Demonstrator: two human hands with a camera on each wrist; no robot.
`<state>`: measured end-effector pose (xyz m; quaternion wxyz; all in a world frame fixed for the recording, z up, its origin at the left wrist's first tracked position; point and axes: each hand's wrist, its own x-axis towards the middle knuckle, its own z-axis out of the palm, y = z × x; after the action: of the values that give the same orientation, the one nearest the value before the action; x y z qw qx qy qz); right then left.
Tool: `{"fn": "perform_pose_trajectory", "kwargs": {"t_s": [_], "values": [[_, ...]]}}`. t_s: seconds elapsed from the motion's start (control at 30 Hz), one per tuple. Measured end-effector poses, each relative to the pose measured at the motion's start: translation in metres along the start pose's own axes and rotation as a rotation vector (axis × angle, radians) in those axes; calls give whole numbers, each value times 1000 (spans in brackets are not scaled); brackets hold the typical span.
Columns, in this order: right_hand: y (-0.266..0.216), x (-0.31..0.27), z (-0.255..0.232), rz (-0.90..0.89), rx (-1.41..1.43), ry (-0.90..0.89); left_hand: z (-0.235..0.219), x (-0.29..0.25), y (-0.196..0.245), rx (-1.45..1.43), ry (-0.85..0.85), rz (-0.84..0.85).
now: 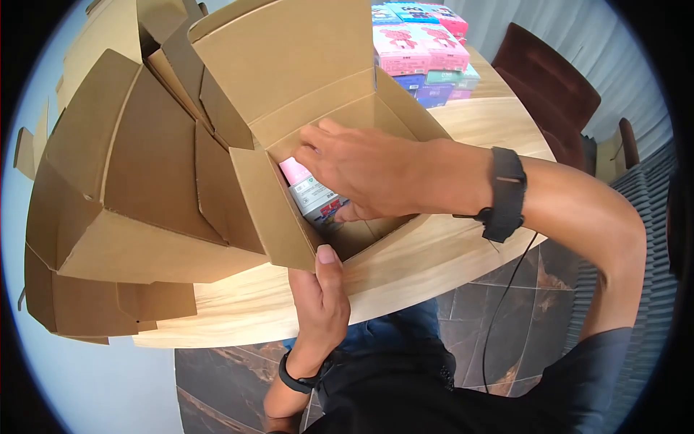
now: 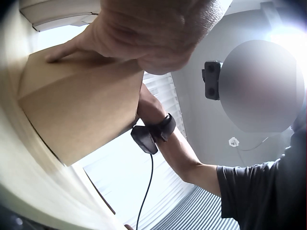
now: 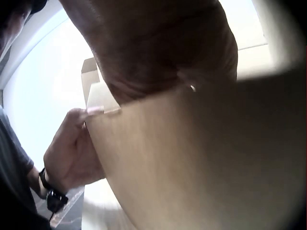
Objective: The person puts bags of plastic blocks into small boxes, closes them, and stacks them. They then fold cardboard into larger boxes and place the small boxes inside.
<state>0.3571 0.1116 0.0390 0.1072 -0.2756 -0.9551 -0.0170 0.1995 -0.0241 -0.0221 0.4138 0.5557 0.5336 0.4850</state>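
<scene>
An open cardboard box (image 1: 273,210) stands near the table's front edge, its back flap raised. My right hand (image 1: 372,170) reaches down inside it, fingers bent, thumb low against a small grey-and-white printed box (image 1: 312,194) that it holds. Beside that lies a pink-topped small box (image 1: 293,171), partly hidden by the fingers. At the front left corner my left hand (image 1: 322,307) grips the cardboard box, thumb up over the rim. In the left wrist view, the left hand (image 2: 148,33) lies along the carton's outside (image 2: 86,110). The carton's wall hides the right fingertips in the right wrist view.
Further open cartons (image 1: 144,159) crowd the left side of the wooden table (image 1: 491,119). Stacked colourful small boxes (image 1: 423,50) stand behind the carton. A brown chair (image 1: 546,87) is at the back right. A black cable (image 1: 499,311) hangs from the right wrist.
</scene>
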Motion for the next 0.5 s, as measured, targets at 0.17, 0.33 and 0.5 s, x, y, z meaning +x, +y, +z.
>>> {"fn": "perform_pose_trajectory", "kwargs": {"t_s": [0.17, 0.33, 0.5], "values": [[7, 9, -16, -13, 20, -128, 11, 1, -18, 47, 90, 106], [2, 11, -21, -2, -6, -160, 10, -7, -24, 68, 71, -24], [3, 10, -21, -79, -3, -156, 27, 6, -47, -220, 90, 191]]}}
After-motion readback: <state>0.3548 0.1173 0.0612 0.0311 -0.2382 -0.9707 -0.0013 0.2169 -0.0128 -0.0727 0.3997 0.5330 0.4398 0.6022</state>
